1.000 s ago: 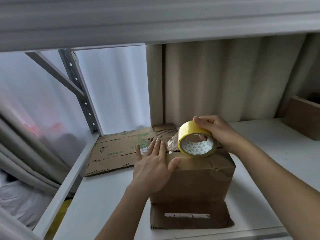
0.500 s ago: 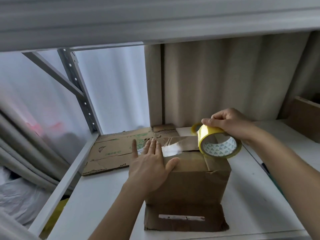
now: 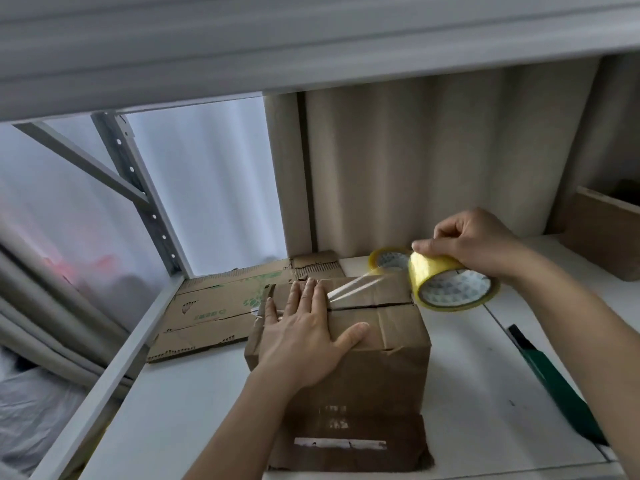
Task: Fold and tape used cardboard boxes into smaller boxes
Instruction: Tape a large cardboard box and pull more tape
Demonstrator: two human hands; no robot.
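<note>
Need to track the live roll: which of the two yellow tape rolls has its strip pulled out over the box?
The tape roll the right hand grips, past the box's right edge. The second roll lies untouched on the shelf behind it.

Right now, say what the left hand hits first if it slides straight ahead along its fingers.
Probably the tape strip stretched over the box top, just ahead of the left hand; depth is unclear.

Box (image 3: 360,368) mid-shelf; flattened cardboard (image 3: 214,306) behind-left; spare tape roll (image 3: 389,259) behind; green tool (image 3: 554,379) right.
</note>
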